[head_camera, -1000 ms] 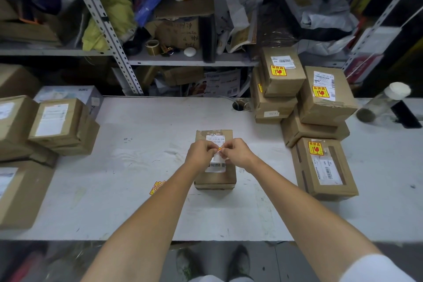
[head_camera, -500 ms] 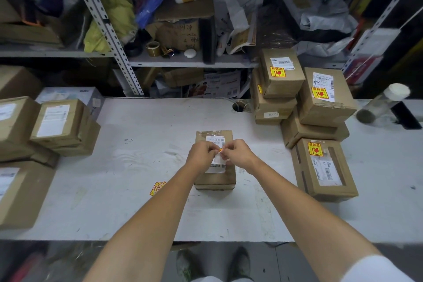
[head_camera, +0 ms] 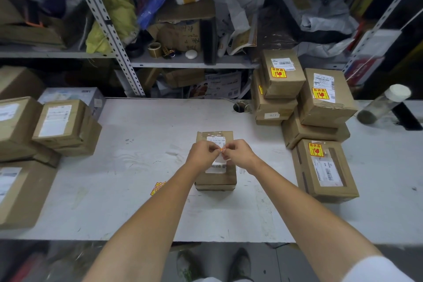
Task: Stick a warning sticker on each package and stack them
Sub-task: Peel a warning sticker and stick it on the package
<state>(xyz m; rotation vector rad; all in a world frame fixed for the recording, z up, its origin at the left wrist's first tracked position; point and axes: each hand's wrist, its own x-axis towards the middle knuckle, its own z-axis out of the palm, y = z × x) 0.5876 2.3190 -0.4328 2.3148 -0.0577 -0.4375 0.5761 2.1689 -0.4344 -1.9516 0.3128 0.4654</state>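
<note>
Above the package [head_camera: 215,179], sticker [head_camera: 221,149] between fingers [head_camera: 229,149].

One camera sits on the person's head. It looks forward and down at the white surface [head_camera: 137,213] from its near edge. The left hand [head_camera: 202,154] and right hand [head_camera: 239,154] are close, in the middle of the view. The far edge and the shelf [head_camera: 174,63] behind it are up top. The shoes [head_camera: 240,263] on the floor [head_camera: 286,263] show at the bottom. The wide view bends the sides.
</note>
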